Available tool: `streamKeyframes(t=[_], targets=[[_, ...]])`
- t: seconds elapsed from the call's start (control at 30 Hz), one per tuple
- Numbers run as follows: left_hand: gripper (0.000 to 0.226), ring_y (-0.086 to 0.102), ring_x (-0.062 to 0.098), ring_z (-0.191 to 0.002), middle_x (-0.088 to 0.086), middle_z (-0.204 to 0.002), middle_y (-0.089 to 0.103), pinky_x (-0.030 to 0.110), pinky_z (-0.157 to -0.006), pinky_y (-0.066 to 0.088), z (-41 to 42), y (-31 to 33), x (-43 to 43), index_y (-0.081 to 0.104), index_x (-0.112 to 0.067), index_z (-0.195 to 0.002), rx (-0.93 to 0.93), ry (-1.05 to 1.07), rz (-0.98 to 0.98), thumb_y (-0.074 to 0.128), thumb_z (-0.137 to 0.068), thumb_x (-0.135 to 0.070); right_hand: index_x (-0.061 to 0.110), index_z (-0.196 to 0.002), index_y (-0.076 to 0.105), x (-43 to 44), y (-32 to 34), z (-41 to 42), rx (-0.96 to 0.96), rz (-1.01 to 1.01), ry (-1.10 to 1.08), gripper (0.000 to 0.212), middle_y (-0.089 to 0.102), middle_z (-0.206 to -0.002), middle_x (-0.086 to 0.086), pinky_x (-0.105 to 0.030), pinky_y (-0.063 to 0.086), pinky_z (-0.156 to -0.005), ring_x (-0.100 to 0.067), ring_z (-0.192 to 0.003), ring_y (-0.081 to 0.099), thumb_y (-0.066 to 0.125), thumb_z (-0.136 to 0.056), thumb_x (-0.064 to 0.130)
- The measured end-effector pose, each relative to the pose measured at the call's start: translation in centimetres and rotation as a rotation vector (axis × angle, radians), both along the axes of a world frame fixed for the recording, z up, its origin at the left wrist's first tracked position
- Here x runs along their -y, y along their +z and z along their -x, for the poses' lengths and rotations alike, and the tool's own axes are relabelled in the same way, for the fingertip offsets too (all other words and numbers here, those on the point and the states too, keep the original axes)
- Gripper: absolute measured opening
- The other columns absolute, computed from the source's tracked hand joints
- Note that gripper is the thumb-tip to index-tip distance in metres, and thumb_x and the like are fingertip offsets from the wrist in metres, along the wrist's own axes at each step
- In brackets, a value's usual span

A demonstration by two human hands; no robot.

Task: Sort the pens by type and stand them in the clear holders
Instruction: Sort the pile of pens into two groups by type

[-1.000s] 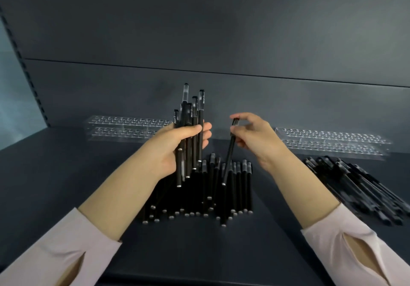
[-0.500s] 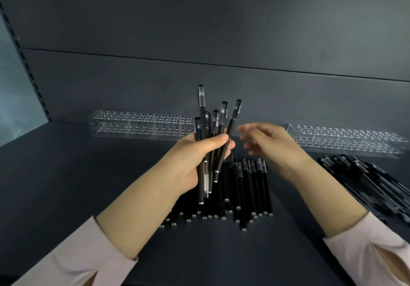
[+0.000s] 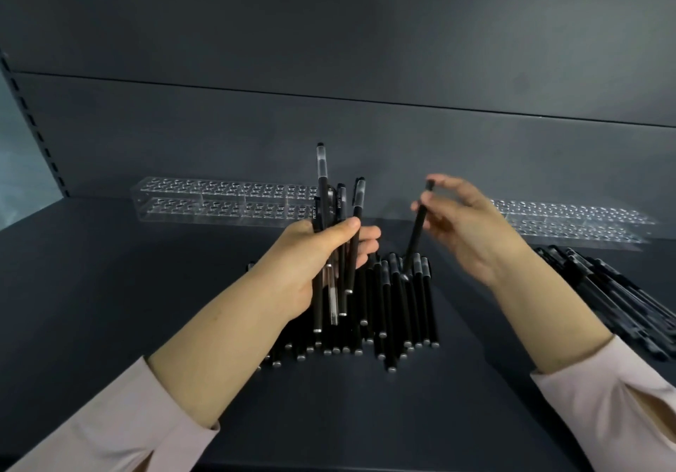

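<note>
While the main row of black pens (image 3: 402,310) lies flat on the dark shelf (image 3: 109,288) before me, my left hand (image 3: 311,259) grips an upright bundle of pens (image 3: 322,193) above it. My right hand (image 3: 468,230), held apart from the left, pinches a single pen (image 3: 415,241) by its top. The left clear holder (image 3: 219,202) and right clear holder (image 3: 578,222) stand at the back, with a second heap of pens (image 3: 622,296) near the right one.
</note>
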State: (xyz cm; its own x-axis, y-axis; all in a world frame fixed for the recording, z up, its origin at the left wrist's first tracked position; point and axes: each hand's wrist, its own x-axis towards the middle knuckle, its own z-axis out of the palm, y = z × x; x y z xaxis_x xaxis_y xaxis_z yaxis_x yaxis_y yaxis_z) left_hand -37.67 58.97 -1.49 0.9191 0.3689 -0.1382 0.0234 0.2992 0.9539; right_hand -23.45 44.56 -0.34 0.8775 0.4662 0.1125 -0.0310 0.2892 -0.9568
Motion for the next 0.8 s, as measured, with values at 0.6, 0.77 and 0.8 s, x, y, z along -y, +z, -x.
streamKeyframes(t=[0.6, 0.77, 0.8], targets=[[0.019, 0.075, 0.015, -0.074, 0.008, -0.093, 0.077, 0.023, -0.056, 0.057, -0.2, 1.0, 3.1, 0.070, -0.004, -0.104, 0.016, 0.023, 0.017, 0.068, -0.091, -0.017, 0.012, -0.094, 0.070, 1.1, 1.2, 2.1, 0.095, 0.159, 0.258, 0.012, 0.066, -0.091, -0.004, -0.020, 0.054, -0.068, -0.011, -0.074, 0.061, 0.062, -0.092, 0.020], [0.015, 0.075, 0.020, -0.084, 0.009, -0.095, 0.077, 0.026, -0.061, 0.060, -1.9, 1.6, 7.0, 0.069, -0.004, -0.102, 0.094, 0.004, 0.046, 0.065, -0.093, -0.014, 0.005, -0.101, 0.066, 4.7, 2.3, 0.4, 0.109, -0.017, 0.203, 0.012, 0.070, -0.092, -0.006, -0.018, 0.053, -0.065, -0.008, -0.068, 0.062, 0.061, -0.092, 0.009], [0.015, 0.075, 0.021, -0.086, 0.009, -0.097, 0.077, 0.027, -0.062, 0.060, -2.5, 1.7, 7.8, 0.069, -0.004, -0.103, 0.101, -0.011, 0.057, 0.064, -0.094, -0.015, 0.006, -0.108, 0.062, 5.6, 2.4, -0.3, 0.064, -0.073, 0.141, 0.017, 0.072, -0.091, -0.008, -0.018, 0.053, -0.064, -0.009, -0.066, 0.063, 0.061, -0.091, 0.007]])
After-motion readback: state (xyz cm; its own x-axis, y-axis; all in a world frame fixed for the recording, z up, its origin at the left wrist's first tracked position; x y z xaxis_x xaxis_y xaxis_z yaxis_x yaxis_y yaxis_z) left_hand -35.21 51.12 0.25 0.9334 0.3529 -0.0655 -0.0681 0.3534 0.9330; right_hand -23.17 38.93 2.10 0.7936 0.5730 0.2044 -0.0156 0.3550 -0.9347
